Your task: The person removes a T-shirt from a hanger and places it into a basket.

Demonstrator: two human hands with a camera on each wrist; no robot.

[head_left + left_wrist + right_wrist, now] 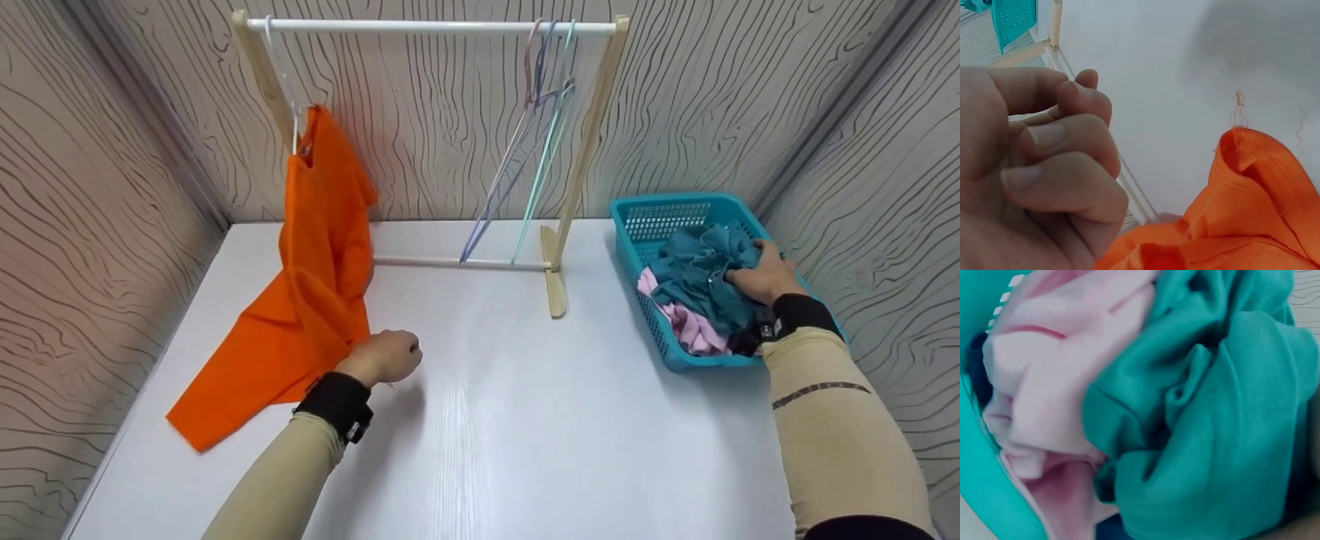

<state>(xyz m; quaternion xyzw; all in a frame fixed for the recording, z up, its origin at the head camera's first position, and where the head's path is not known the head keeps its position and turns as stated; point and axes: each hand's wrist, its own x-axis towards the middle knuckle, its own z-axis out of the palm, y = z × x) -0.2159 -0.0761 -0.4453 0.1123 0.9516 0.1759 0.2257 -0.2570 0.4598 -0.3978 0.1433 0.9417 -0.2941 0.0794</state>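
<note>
My right hand (763,274) is in the basket at the right, its fingers and thumb gripping a crumpled teal garment (705,262). In the right wrist view that teal cloth (1202,422) lies bunched beside a pink garment (1055,394); the hand shows there only as a dark, blurred edge. My left hand (386,355) is over the table by the lower part of an orange garment (322,247). Its fingers are loosely curled in the left wrist view, with nothing visible in them. The orange garment hangs from a white hanger (294,112), its lower end spread on the table.
A rack with a white top bar (435,27) stands at the back. Pink, purple and mint hangers (541,169) hang at its right side. The teal basket (679,361) also holds pink cloth and something dark. Patterned panels (862,150) enclose the white table (510,420).
</note>
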